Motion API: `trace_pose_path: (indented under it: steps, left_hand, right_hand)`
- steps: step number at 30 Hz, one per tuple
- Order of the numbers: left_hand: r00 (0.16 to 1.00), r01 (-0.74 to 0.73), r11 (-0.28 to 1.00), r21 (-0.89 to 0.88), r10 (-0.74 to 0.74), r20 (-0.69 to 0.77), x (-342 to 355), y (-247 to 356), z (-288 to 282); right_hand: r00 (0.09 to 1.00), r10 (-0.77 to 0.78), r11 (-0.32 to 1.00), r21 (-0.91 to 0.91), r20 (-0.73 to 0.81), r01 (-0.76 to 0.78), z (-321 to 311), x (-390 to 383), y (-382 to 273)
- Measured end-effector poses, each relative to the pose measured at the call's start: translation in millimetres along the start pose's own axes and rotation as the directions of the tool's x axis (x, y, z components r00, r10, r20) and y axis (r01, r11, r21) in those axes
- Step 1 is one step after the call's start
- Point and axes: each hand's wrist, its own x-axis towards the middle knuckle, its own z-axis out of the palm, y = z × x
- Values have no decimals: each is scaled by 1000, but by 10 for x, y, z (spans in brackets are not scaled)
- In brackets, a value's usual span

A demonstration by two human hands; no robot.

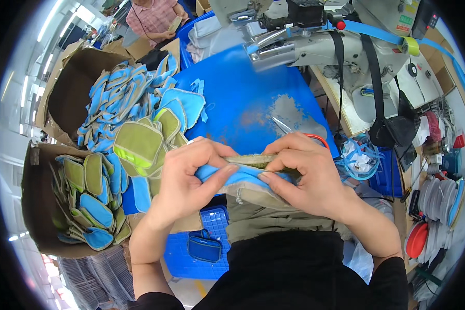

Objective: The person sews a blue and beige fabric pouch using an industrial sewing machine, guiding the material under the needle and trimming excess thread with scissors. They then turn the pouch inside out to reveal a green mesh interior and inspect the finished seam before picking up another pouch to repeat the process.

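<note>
Between both hands, in front of my body, is a small sewn fabric pouch [245,174] with blue cloth, a grey-beige side and an olive edge. My left hand [188,178] pinches its left end between thumb and fingers. At its right end my right hand [310,173] grips the cloth the same way, thumb pressed on the blue part. The fingers partly cover the pouch. Just beyond the right hand, scissors [282,125] with red handles lie on the blue work surface [227,93]. A heap of olive-green pouches [139,143] sits close to my left hand.
Left, one cardboard box [39,206] holds green and blue pouches; another box [77,77] stands behind blue-grey pieces [121,93]. A sewing machine [315,51] reaches over the far right. Blue strip scraps [356,157] lie right. A person [155,20] is at the far left.
</note>
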Motion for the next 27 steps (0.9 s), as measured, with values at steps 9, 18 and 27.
trace_pose_path:
  steps: [9,18,27]
  left_hand:
    - [984,-34,999,-30,29,-174,-235,165,40]
    - [963,-153,988,20,154,-220,-462,423,-1]
    - [949,-203,979,32,205,-238,-630,612,-79]
  right_hand:
    - [999,43,999,17,12,-43,-88,-29,-246]
    - [1000,13,996,89,24,-15,-125,-161,-520]
    - [1000,3,996,90,26,-6,-152,-205,-833]
